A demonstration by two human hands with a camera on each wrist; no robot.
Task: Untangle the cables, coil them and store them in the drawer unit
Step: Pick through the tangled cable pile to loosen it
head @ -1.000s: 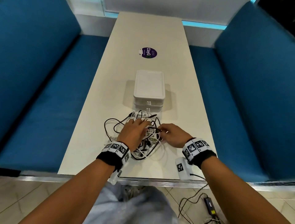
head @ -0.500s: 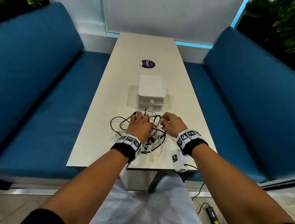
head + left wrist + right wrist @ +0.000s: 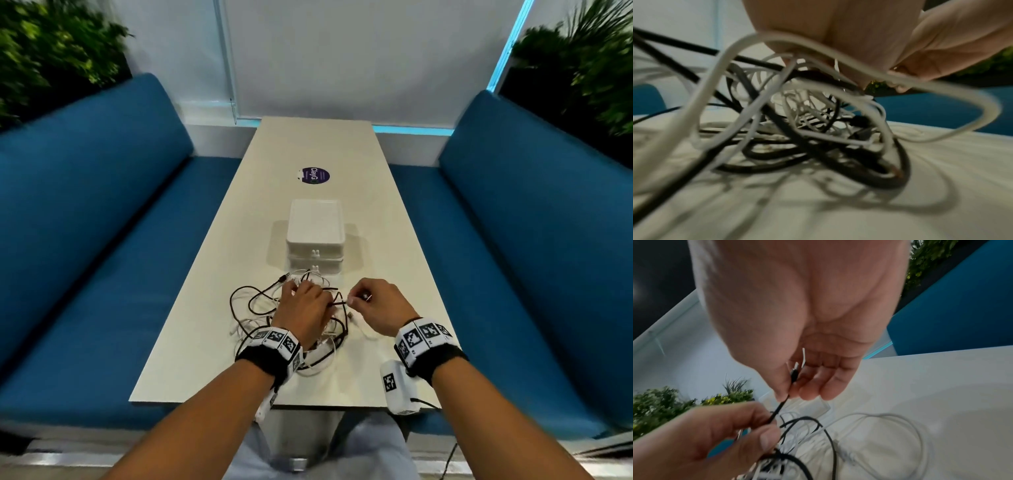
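Head camera has tilted up since earlier frames; drawer unit (image 3: 315,228) now mid-frame, plants visible in top corners. Right hand (image 3: 378,306) has moved right, away from the tangle, pinching a black cable end (image 3: 794,374). Left hand (image 3: 301,308) stays curled on the cables (image 3: 260,308), lower centre of table (image 3: 383,260).

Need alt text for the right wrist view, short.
The right hand pinches the plug end of a thin black cable between thumb and fingers, while the left hand grips the same cable lower down, above a tangle of black and white cables on a pale table.
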